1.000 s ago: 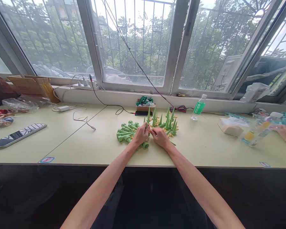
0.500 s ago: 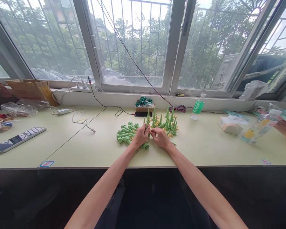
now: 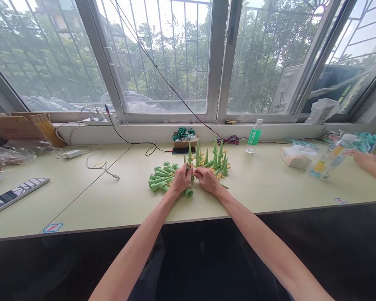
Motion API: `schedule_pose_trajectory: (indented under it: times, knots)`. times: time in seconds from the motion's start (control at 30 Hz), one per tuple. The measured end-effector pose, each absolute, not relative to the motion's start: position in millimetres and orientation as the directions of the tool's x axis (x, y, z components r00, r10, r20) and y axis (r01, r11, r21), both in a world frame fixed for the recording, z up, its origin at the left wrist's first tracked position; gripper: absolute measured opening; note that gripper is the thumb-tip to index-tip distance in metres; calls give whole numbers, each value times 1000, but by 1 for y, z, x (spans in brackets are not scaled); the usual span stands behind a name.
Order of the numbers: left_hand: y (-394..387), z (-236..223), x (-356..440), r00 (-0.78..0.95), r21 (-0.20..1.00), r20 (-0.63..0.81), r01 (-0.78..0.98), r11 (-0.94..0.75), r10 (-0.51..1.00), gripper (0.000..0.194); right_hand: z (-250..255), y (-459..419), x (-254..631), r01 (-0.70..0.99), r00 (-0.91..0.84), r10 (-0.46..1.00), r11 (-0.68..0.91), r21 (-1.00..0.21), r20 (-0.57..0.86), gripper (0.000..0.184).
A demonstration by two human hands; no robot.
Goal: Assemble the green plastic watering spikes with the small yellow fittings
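Observation:
My left hand point(image 3: 181, 179) and my right hand point(image 3: 207, 179) meet over the pale green table point(image 3: 119, 200), fingers pinched together on a green cone-shaped spike point(image 3: 188, 192) whose open end pokes out below the left hand. Left of the hands lies a pile of green spikes point(image 3: 159, 179) on their sides. Behind the hands stand several upright green spikes point(image 3: 217, 158) with small yellow parts at their bases.
A black phone point(image 3: 179, 150) and a box of green cord point(image 3: 183, 136) sit by the wall. A green-labelled bottle point(image 3: 253, 136) stands to the right. Another person's hand point(image 3: 363, 159) works at far right beside a clear bottle point(image 3: 327, 161). A tablet point(image 3: 14, 195) lies at left.
The view has swung a little to the right and tilted. My hands stay together on the spike at the same spot. The other person's hand has shifted near the clear bottle.

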State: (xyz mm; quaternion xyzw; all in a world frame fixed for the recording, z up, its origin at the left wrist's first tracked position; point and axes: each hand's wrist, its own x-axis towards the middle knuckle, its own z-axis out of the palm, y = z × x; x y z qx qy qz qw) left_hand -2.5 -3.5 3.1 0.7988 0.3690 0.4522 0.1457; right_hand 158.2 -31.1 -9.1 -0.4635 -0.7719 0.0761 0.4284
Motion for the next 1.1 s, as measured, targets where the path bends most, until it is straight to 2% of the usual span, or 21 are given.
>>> schedule_pose_trajectory:
  times: [0.17,0.43,0.7,1.1]
  knots:
    - [-4,3,-2,314,570,618,453,-686,721,18,-8,-33,158,656,-183,796,536,-532,576,12]
    - [-5,4,-2,306,548,641,459,-699,704,18,-8,-33,158,674,-190,766,556,-485,614,8]
    - [-4,5,-1,219,574,651,485,-660,727,14,-14,-31,160,644,-221,721,613,-457,656,26]
    - [0,3,1,255,553,644,497,-669,721,13,-18,-29,158,754,-279,729,569,-327,625,30]
